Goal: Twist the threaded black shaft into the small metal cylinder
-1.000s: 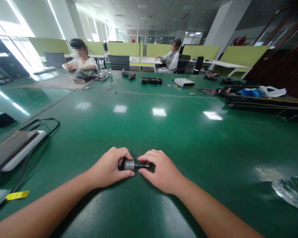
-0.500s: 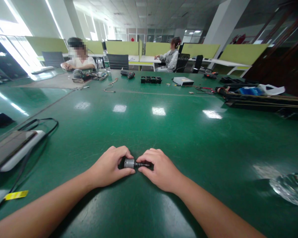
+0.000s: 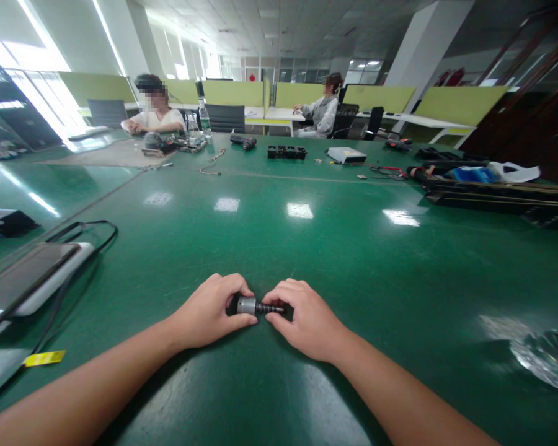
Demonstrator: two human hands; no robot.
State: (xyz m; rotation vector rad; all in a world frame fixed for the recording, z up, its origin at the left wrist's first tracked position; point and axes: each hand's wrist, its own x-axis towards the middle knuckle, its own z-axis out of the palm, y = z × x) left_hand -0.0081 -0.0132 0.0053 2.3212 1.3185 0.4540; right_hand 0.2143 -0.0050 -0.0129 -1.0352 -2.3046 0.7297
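Low in the middle of the view, a small silver metal cylinder (image 3: 247, 305) lies on its side, with a dark, spiral-ridged shaft (image 3: 272, 308) sticking out to the right. It looks like a small motor with a worm-like shaft, though its exact kind is unclear. My left hand (image 3: 214, 310) curls round the cylinder, thumb on the near side and fingers on the far side. My right hand (image 3: 302, 316) has its thumb and fingertips closed about the shaft near where it leaves the cylinder. Both hands rest low over the green table (image 3: 242, 241).
At left are a phone (image 3: 28, 272) on a white object, a black cable (image 3: 105, 230) and a yellow tag (image 3: 45, 358). A glass dish (image 3: 549, 359) stands at right. Farther back lie a power drill (image 3: 243, 142), a black tray-like part (image 3: 286, 152) and a grey box (image 3: 346, 155). Two people sit beyond.
The camera view has shifted slightly, so everything sits a little farther right. More of the spiral shaft shows between my right thumb and fingers. My left hand keeps its hold on the cylinder.
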